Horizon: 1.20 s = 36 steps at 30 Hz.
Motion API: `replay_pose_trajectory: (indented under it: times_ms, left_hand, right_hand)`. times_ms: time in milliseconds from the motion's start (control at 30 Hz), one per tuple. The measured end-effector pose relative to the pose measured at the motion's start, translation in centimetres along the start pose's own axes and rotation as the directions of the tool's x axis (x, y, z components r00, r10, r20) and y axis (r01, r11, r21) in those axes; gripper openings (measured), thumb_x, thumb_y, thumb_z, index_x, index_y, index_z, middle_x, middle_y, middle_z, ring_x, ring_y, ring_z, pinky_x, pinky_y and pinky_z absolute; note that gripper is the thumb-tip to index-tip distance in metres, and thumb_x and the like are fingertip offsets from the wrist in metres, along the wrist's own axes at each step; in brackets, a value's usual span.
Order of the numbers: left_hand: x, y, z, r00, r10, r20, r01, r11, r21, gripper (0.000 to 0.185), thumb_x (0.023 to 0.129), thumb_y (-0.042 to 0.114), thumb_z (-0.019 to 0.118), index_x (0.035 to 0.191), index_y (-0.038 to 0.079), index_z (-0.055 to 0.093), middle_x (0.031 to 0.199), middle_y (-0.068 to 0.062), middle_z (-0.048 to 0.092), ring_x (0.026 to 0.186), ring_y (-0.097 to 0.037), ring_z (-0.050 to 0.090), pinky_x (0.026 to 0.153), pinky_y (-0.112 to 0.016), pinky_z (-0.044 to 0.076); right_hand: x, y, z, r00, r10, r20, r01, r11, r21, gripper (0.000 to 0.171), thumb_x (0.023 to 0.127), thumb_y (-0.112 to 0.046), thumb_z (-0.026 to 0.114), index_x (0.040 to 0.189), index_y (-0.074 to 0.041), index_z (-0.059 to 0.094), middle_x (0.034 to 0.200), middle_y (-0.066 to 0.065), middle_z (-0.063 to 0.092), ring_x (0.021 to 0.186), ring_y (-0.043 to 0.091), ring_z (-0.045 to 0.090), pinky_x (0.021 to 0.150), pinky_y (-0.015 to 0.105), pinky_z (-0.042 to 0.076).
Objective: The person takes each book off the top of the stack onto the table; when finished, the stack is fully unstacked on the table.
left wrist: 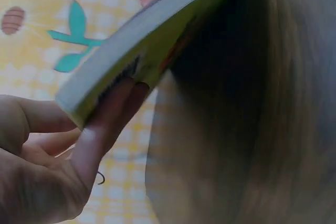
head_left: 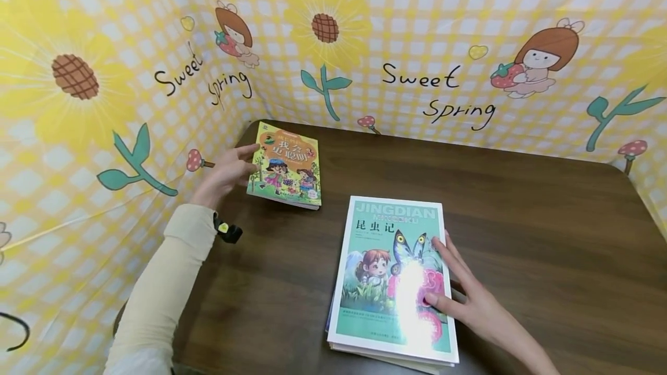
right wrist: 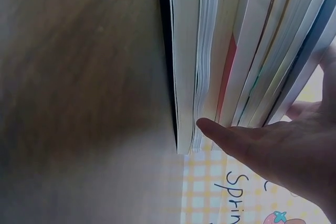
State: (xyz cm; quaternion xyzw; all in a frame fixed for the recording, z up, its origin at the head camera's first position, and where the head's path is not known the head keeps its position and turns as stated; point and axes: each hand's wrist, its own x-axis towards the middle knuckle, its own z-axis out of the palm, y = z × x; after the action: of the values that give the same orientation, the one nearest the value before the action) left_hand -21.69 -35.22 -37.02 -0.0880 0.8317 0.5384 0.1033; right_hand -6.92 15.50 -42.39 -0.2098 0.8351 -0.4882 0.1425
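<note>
In the head view, my left hand (head_left: 227,173) grips the left edge of a yellow-green children's book (head_left: 283,169) with cartoon children on its cover. The left wrist view shows this book (left wrist: 152,30) tilted and raised on the near side, fingers (left wrist: 107,116) under its lower cover. A thick stack of books (right wrist: 236,61) has a turquoise insect book (head_left: 372,311) with a butterfly and a girl on top. My right hand (head_left: 469,297) rests at the stack's right side, thumb on the top cover, with a straight finger (right wrist: 226,140) along the page edges.
The brown wooden table (head_left: 500,213) extends to the right of both books. A yellow checked cloth (head_left: 438,28) printed with sunflowers and "Sweet Spring" stands behind and at the left of the table. Bright glare covers part of the turquoise cover.
</note>
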Motion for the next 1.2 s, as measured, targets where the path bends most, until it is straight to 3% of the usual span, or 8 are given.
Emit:
replay_pose_trajectory:
  times_ms: [67, 133, 200, 433, 900, 1000, 1100, 1200]
  left_hand:
    - [1.1, 0.0, 0.4, 1.000, -0.007, -0.004, 0.007, 0.998, 0.068, 0.066, 0.096, 0.001, 0.049, 0.154, 0.015, 0.022, 0.158, -0.014, 0.019, 0.090, -0.021, 0.060, 0.055, -0.032, 0.048]
    - [2.2, 0.0, 0.7, 1.000, -0.013, -0.004, 0.013, 0.993, 0.114, 0.065, 0.095, -0.002, 0.047, 0.154, 0.012, 0.023, 0.157, -0.016, 0.023, 0.056, -0.014, 0.047, 0.047, -0.030, 0.041]
    - [3.3, -0.2, 1.0, 1.000, -0.009, 0.001, 0.009, 0.986, 0.164, 0.063, 0.094, -0.003, 0.046, 0.153, 0.010, 0.025, 0.155, -0.018, 0.026, 0.042, -0.010, 0.027, 0.042, -0.029, 0.032]
    - [5.9, -2.7, 1.3, 0.998, 0.012, 0.066, -0.030, 0.958, 0.284, 0.064, 0.086, -0.013, 0.039, 0.148, -0.004, 0.030, 0.151, -0.029, 0.028, 0.043, -0.009, 0.016, 0.043, -0.028, 0.022]
    - [8.8, -4.4, 0.3, 0.997, -0.082, -0.003, 0.077, 0.931, 0.358, 0.066, 0.085, -0.011, 0.034, 0.150, 0.001, 0.028, 0.152, -0.030, 0.023, 0.042, -0.008, 0.017, 0.043, -0.025, 0.024]
    - [8.9, -3.5, 0.5, 0.995, -0.101, -0.027, 0.103, 0.899, 0.426, 0.065, 0.086, -0.007, 0.034, 0.151, 0.002, 0.026, 0.153, -0.030, 0.019, 0.049, -0.017, 0.026, 0.047, -0.029, 0.026]
    - [8.8, -2.3, 1.0, 0.993, -0.114, -0.025, 0.110, 0.839, 0.533, 0.065, 0.089, 0.002, 0.035, 0.152, 0.003, 0.022, 0.152, -0.036, 0.010, 0.093, -0.041, 0.049, 0.066, -0.040, 0.038]
    - [8.7, -1.1, 1.5, 0.990, -0.142, -0.023, 0.126, 0.782, 0.611, 0.064, 0.092, 0.011, 0.033, 0.154, 0.006, 0.017, 0.148, -0.042, 0.003, 0.132, -0.059, 0.010, 0.092, -0.058, 0.032]
  right_hand:
    - [-0.1, 0.1, -0.1, 1.000, 0.015, -0.002, -0.015, 1.000, 0.008, 0.087, 0.089, -0.027, 0.069, 0.154, -0.039, 0.013, 0.161, 0.007, -0.010, 0.139, 0.052, 0.011, 0.092, 0.070, 0.037]
    - [-0.2, 0.1, -0.2, 0.999, 0.032, -0.006, -0.031, 0.999, 0.011, 0.088, 0.088, -0.028, 0.069, 0.154, -0.040, 0.013, 0.162, 0.006, -0.009, 0.139, 0.052, 0.012, 0.092, 0.070, 0.037]
    - [-0.3, 0.3, -0.2, 0.999, 0.041, -0.009, -0.041, 0.999, 0.010, 0.088, 0.088, -0.028, 0.070, 0.154, -0.040, 0.013, 0.162, 0.007, -0.009, 0.139, 0.053, 0.013, 0.092, 0.070, 0.037]
    - [-0.8, 0.8, -0.1, 1.000, 0.030, 0.007, -0.031, 1.000, 0.007, 0.086, 0.089, -0.027, 0.069, 0.154, -0.038, 0.013, 0.162, 0.007, -0.009, 0.139, 0.052, 0.014, 0.092, 0.068, 0.038]
    - [-0.2, 0.9, 0.0, 1.000, 0.013, 0.022, -0.013, 0.999, 0.042, 0.087, 0.089, -0.026, 0.069, 0.154, -0.039, 0.013, 0.162, -0.001, -0.008, 0.141, 0.047, 0.014, 0.094, 0.066, 0.039]
    - [-0.1, 0.8, 0.0, 0.999, 0.029, 0.017, -0.029, 0.999, 0.028, 0.087, 0.089, -0.029, 0.069, 0.154, -0.041, 0.012, 0.162, -0.001, -0.008, 0.142, 0.045, 0.013, 0.095, 0.065, 0.039]
    - [0.0, 0.6, -0.2, 0.999, 0.040, 0.009, -0.040, 0.999, 0.017, 0.087, 0.088, -0.030, 0.069, 0.153, -0.042, 0.012, 0.162, -0.002, -0.008, 0.142, 0.045, 0.014, 0.096, 0.065, 0.038]
    - [0.1, 0.6, -0.4, 0.999, 0.044, 0.006, -0.044, 0.999, 0.013, 0.088, 0.088, -0.031, 0.070, 0.153, -0.042, 0.012, 0.162, -0.003, -0.007, 0.142, 0.045, 0.014, 0.096, 0.065, 0.038]
